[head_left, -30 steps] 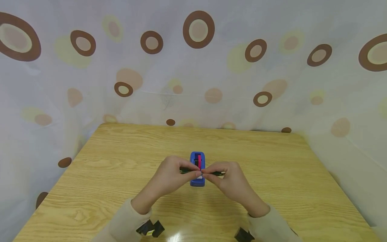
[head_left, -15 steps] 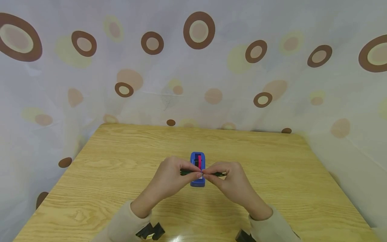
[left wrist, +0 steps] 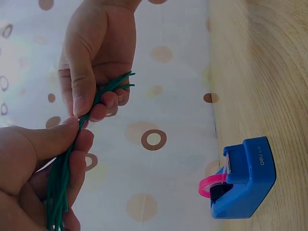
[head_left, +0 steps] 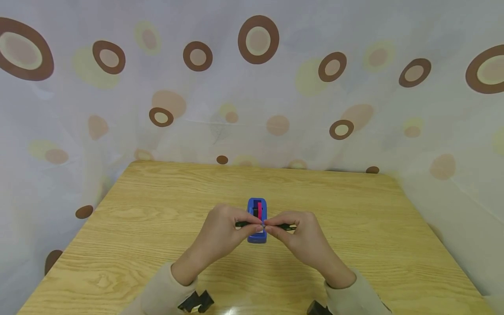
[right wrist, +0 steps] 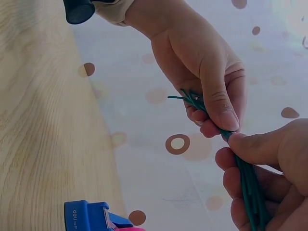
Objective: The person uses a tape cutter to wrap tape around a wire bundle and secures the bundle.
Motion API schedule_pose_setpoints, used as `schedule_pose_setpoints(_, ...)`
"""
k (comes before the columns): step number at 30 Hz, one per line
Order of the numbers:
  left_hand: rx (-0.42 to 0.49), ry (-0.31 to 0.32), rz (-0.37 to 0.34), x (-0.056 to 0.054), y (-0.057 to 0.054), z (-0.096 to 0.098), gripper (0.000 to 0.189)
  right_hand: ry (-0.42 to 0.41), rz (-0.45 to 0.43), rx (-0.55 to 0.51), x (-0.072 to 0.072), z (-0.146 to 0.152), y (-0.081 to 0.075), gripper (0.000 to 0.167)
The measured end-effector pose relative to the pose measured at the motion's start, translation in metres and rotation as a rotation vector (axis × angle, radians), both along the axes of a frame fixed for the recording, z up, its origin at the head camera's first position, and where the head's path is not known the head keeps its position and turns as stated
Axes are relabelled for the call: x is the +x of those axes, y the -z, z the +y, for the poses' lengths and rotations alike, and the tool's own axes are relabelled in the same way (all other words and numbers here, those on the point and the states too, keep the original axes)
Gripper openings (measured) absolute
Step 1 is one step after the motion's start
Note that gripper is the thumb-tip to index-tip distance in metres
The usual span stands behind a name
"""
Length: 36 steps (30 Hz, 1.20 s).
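A bundle of thin green strands (left wrist: 58, 180) runs between both hands above the table, close over the tape dispenser in the head view. My left hand (head_left: 220, 229) holds the bundle between thumb and fingers. In the left wrist view, the longer part lies along its curled fingers. My right hand (head_left: 306, 236) pinches the bundle right beside the left fingertips, and loose ends stick out past its palm. The thumb tips meet or nearly meet. Beneath the hands stands a blue tape dispenser (left wrist: 252, 185) with a pink roll of tape (head_left: 260, 211); the hands partly cover it in the head view.
The wooden table (head_left: 334, 197) reaches to a curtain (head_left: 291, 100) printed with brown rings, which hangs behind it and along its sides. Black wrist mounts (head_left: 196, 302) sit at both sleeve cuffs.
The right hand and wrist have shifted very slightly to the right and nearer the person. Both hands keep their hold on the green bundle, and the dispenser stays put.
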State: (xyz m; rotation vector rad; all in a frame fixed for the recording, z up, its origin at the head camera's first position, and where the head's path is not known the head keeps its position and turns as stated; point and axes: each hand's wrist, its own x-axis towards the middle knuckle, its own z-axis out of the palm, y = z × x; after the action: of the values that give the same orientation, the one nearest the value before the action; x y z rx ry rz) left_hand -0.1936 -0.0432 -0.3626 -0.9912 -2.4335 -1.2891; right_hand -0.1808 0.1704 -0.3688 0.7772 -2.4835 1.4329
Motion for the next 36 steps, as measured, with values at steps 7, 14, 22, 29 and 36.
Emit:
schedule_pose_setpoints(7,-0.007,-0.007,0.200,-0.003,0.004,-0.001,0.007,0.010,-0.003,-0.002,0.000,-0.001,-0.001,0.009)
schedule_pose_setpoints(14,-0.041,-0.049,0.304,-0.002,0.006,-0.002,0.009,0.018,-0.016,0.022,0.000,-0.002,-0.003,0.011)
schedule_pose_setpoints(22,-0.064,-0.045,0.474,-0.006,0.011,-0.003,0.012,-0.016,-0.056,0.066,-0.001,0.000,-0.006,0.011)
schedule_pose_setpoints(29,-0.083,-0.050,0.566,-0.006,0.013,-0.003,0.010,-0.090,-0.120,0.067,-0.002,0.002,-0.009,0.013)
schedule_pose_setpoints(36,-0.093,-0.055,0.602,-0.006,0.012,-0.004,0.009,-0.117,-0.151,0.073,-0.004,0.003,-0.010,0.013)
